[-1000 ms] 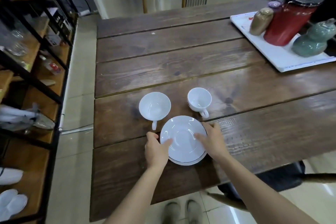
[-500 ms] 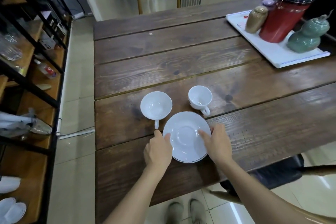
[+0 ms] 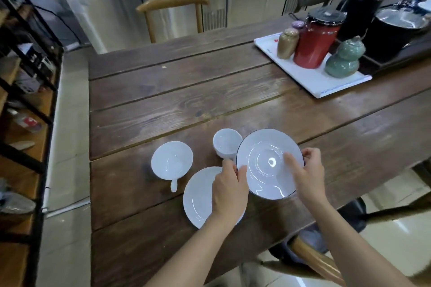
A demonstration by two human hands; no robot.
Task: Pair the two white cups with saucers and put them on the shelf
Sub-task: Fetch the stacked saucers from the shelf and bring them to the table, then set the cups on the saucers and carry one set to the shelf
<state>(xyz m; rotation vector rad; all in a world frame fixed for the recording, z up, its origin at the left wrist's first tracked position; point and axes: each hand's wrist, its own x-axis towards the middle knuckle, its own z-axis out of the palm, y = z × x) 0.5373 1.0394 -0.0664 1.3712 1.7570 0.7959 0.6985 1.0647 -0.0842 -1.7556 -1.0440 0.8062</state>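
Note:
Both hands hold a dark-rimmed white saucer point(image 3: 263, 158) lifted off the wooden table point(image 3: 186, 100) and tilted toward me. My left hand point(image 3: 229, 191) grips its left edge, my right hand point(image 3: 307, 170) its right edge. A second white saucer point(image 3: 199, 196) lies flat on the table below, partly hidden by my left hand. The wide white cup point(image 3: 172, 162) stands to the left with its handle toward me. The small white cup point(image 3: 226, 144) stands behind the lifted saucer, partly covered by it.
A black-framed wooden shelf point(image 3: 25, 105) with assorted items stands along the left. At the back right a white tray point(image 3: 312, 79) carries a red canister, a tan jar and a green gourd jar. A wooden chair point(image 3: 172, 7) sits at the far end; steel cabinets stand behind.
The top saucer has been lifted off the stack and moved right, tilted up, which uncovers a second saucer beneath. The view has shifted upward and to the right.

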